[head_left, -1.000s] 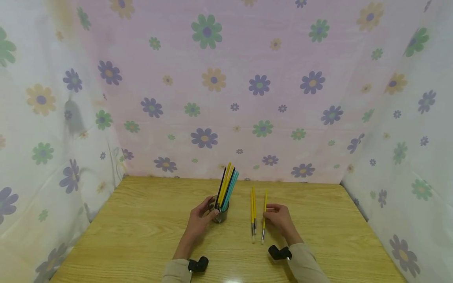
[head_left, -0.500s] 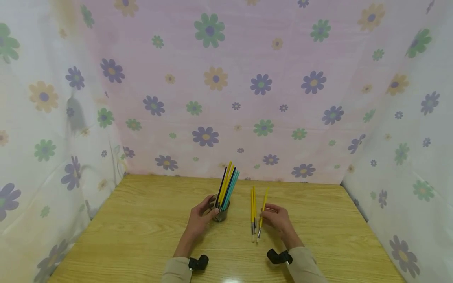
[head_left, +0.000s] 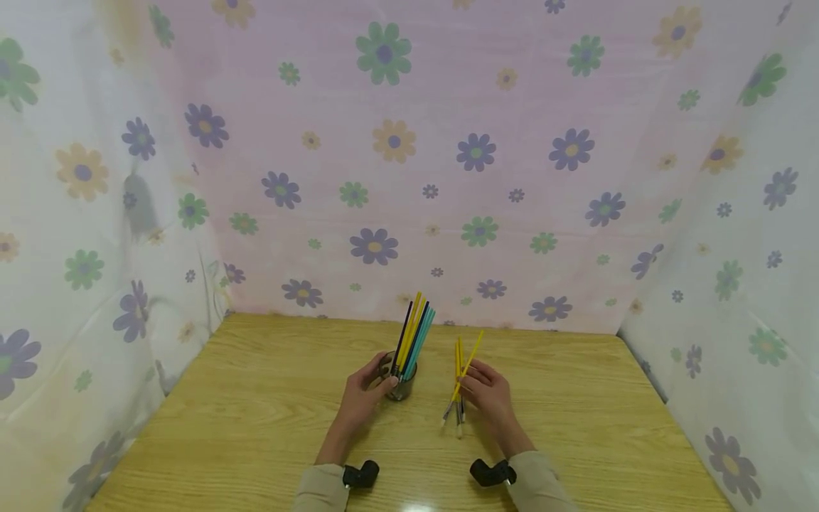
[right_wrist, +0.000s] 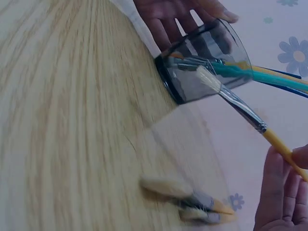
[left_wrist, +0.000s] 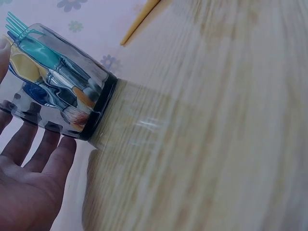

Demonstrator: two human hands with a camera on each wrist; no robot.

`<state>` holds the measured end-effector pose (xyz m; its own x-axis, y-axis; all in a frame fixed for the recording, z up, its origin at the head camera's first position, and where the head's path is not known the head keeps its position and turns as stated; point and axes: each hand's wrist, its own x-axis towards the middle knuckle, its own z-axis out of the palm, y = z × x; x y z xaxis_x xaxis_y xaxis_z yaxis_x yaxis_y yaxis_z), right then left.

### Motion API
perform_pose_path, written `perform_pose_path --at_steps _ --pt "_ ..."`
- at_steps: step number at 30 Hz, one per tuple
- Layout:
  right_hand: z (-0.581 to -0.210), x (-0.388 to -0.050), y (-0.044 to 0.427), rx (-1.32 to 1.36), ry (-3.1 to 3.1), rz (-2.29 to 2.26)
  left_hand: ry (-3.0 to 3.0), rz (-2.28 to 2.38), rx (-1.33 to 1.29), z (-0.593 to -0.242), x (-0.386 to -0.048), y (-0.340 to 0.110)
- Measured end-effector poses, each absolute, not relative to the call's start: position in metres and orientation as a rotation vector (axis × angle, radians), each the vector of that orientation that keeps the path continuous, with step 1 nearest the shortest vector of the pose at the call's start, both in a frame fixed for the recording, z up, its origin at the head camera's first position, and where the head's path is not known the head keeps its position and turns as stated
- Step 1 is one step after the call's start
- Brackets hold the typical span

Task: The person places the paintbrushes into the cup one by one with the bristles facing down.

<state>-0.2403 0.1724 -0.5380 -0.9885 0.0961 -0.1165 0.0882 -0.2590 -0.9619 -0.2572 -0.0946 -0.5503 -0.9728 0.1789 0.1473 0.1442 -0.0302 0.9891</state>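
On the table stands a dark, see-through glass cup (head_left: 404,391) with several paintbrushes (head_left: 416,338), handles up, in navy, yellow and turquoise. Their bristles show through its wall in the left wrist view. My left hand (head_left: 360,402) holds the cup from the left, thumb in front and fingers behind. My right hand (head_left: 493,395) pinches a yellow paintbrush (right_wrist: 276,140) by its handle, pale bristles pointing down and left. In the right wrist view its tip overlaps the cup; in the head view it is apart from it. Two yellow brushes (right_wrist: 168,187) lie beneath the held one.
A wooden table (head_left: 256,412) spans the front. Flower-printed cloth (head_left: 409,178) hangs behind it and along both sides. Black camera mounts (head_left: 362,474) sit on both wrists over beige sleeves.
My right hand has lifted the yellow brush and carried it left, tilting it across the two lying brushes. My left hand stays on the cup.
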Motion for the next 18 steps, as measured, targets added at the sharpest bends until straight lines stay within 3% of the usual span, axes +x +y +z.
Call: perform_pose_path --at_steps 18 --pt "-0.511 -0.257 0.121 -0.251 -1.497 2.481 2.168 2.206 0.398 -0.551 -0.257 -0.094"
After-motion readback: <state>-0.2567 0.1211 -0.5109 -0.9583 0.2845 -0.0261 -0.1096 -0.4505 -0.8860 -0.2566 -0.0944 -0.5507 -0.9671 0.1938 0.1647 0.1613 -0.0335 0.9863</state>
